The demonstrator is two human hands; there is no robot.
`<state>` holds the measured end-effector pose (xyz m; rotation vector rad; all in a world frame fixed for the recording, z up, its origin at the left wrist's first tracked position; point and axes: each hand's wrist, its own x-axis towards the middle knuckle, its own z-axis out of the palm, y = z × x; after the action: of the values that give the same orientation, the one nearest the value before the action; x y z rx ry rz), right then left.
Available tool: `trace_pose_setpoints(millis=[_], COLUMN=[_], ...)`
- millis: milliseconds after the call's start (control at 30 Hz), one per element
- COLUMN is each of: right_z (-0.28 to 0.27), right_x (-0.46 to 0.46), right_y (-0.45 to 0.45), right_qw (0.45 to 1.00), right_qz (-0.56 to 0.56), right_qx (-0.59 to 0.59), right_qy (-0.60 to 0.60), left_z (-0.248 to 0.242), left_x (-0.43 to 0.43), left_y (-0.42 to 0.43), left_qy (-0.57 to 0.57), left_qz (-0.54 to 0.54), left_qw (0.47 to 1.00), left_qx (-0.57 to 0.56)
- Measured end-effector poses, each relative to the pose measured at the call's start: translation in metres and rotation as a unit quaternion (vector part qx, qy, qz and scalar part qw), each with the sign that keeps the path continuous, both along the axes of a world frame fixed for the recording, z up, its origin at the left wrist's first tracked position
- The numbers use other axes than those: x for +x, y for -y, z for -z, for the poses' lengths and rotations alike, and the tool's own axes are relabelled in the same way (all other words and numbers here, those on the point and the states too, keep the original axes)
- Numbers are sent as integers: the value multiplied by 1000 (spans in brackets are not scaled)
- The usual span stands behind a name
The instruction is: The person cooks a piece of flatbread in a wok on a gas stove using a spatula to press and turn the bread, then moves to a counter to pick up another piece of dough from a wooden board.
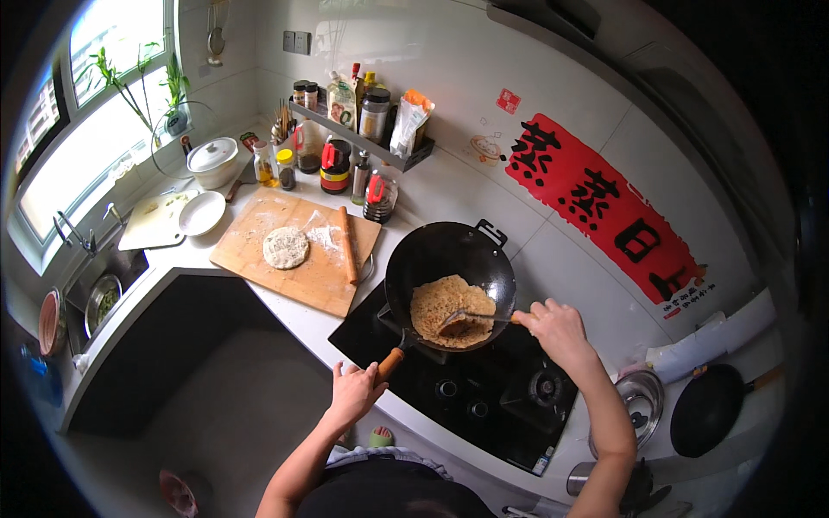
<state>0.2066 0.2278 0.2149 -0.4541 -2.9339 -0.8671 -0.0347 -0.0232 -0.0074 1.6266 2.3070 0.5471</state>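
Observation:
A black wok [449, 249] stands on the left burner of a black glass gas hob [447, 414]. My left hand [355, 390] is closed around its wooden handle [390, 364]. A browned flatbread [447, 300], speckled with dark bits, lies in the bottom of the wok. In my right hand [558, 332] is the wooden end of a metal spatula [482, 316]. The spatula's blade touches the near part of the flatbread, where a darker patch shows; whether it is under the bread I cannot tell.
A wooden board [317, 281] left of the wok holds a raw dough round [286, 248] and a rolling pin [348, 246]. Bottles and jars line a rack [363, 135] behind it. The sink [84, 285] is far left. At right lie a frying pan [706, 411] and a steel lid [638, 405].

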Motion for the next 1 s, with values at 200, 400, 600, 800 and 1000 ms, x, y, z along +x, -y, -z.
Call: trace_pose_setpoints(millis=[200, 400, 600, 800, 1000], right_z=[34, 74, 58, 114, 98], right_x=[-11, -37, -19, -29, -27], right_y=[1, -16, -55, -66, -43], right_qw=[999, 983, 865, 826, 876], right_qz=[14, 124, 228, 210, 282], right_qx=[-29, -90, -416, -482, -379], right_qy=[-7, -99, -165, -204, -94], left_z=[3, -7, 3, -1, 2], left_x=[2, 3, 1, 3, 3], left_y=[0, -3, 2, -1, 2], left_qy=[5, 13, 2, -3, -7], left_qz=[-7, -3, -17, -2, -10], left_qw=[1000, 1000, 1000, 1000, 1000], left_qx=[-1, -11, 3, 7, 5])
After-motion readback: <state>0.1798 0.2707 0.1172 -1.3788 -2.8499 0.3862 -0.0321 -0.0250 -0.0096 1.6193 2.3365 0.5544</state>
